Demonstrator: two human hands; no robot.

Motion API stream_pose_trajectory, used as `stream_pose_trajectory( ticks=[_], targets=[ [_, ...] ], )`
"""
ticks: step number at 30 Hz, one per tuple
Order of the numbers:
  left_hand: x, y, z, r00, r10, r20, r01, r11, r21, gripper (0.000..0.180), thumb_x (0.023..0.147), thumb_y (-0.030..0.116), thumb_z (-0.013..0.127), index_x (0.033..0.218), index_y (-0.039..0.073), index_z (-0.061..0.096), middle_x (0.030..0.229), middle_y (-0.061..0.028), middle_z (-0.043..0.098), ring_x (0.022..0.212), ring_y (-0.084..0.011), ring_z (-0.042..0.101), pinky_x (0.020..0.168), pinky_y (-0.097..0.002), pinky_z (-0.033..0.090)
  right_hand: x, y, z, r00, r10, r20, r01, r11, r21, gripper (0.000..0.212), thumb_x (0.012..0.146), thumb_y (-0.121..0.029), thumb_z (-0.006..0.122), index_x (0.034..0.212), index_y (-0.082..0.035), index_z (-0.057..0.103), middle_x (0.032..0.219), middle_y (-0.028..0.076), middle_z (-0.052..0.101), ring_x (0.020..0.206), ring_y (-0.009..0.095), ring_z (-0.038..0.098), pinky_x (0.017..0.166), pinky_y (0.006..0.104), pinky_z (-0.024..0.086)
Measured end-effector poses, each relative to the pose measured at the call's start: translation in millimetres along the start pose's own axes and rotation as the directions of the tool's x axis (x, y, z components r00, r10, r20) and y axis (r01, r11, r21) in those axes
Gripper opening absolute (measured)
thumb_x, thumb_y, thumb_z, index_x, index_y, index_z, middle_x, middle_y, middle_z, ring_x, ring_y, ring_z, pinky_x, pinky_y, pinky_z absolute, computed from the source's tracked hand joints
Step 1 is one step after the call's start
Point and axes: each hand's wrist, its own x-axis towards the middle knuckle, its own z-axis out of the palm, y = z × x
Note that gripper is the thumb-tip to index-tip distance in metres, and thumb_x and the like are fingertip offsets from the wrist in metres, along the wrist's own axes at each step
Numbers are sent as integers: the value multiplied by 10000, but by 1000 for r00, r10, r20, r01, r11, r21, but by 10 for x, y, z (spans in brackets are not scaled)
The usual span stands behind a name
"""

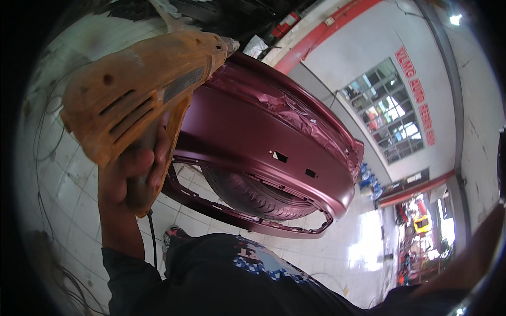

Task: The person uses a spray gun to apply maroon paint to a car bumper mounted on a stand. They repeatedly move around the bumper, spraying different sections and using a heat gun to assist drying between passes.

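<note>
Holding by the handle, in the left hand's (138, 161) snug grip, a scuffed orange plastic heat gun (137, 84) with a dark, unreadable side label (183, 84), near a satin burgundy car bumper (247, 129); facing red wall lettering (414, 90). Unable to tell the right hand's grip.

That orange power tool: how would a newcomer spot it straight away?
Find the large maroon bumper across the middle of the view. Over its left end, the person's left hand grips the orange power tool. Its scuffed orange casing, dark side slots and metal nozzle set it apart from the bumper.
</note>
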Motion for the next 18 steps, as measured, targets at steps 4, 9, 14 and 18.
stream_pose_trajectory(
  ticks=[4, 9, 14, 18],
  targets=[
    [-250, -73, -87, 1000, 6, -29, -6, 1000, 8, 663, 762, 246, 769, 1274, -75, 498, 803, -100, 562, 488, -123, 507, 439, -224, 440, -117, 3, 624, 990, -25, 136, 5, 989, 148, 494, 994, -472, 608, 1275, -66, 589, 1053, 145, 716, 535, 100, 557, 445, 242, 460],
    [-500, -232, -89, 992, -114, -55, 115, 993, 8, 716, 720, 258, 809, 1277, -56, 487, 803, -97, 574, 497, -140, 530, 442, -243, 456, -832, 910, 1523, 951, 131, 280, -201, 950, 240, 485, 989, -460, 623, 1267, -64, 595, 1068, 148, 716, 552, 106, 571, 460, 244, 474],
    [-641, -444, -15, 994, -107, -4, 107, 994, 32, 748, 707, 252, 865, 1269, -58, 482, 807, -105, 586, 512, -150, 555, 447, -256, 472, -1735, 1865, 1438, 871, 390, 299, -462, 856, 231, 373, 1005, -386, 631, 1059, -18, 612, 774, 55, 650, 449, 109, 498, 381, 280, 409],
    [-605, -517, 121, 987, -162, -6, 162, 987, 12, 752, 705, 247, 879, 1272, -47, 481, 802, -94, 585, 519, -147, 561, 454, -256, 482, -1914, 2567, 1153, 779, 569, 264, -607, 790, 90, 330, 1010, -367, 627, 1032, -39, 600, 715, 30, 592, 457, 113, 507, 374, 288, 414]
  ],
)
